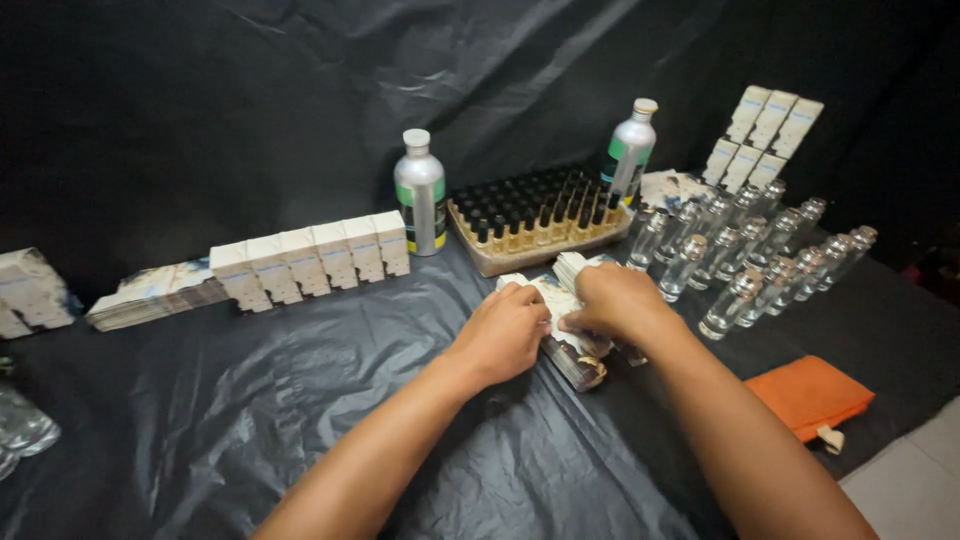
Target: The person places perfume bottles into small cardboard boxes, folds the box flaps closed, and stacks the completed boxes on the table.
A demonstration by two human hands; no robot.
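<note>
Both hands rest on a stack of flat unfolded cartons [575,358] lying on the black plastic sheet in the middle. My left hand [503,334] presses on the stack's left side with curled fingers. My right hand [618,299] grips the top sheets at the right, fingers bent over their edge. Just behind the hands stands a tray of small dark-capped vials [535,222].
Two silver metal bottles [420,194] [629,150] flank the tray. Several empty glass bottles [760,255] stand at the right, white boxes [768,135] behind them. A row of white boxes [312,257] and flat cartons [150,293] lie left. An orange cloth [810,394] lies right.
</note>
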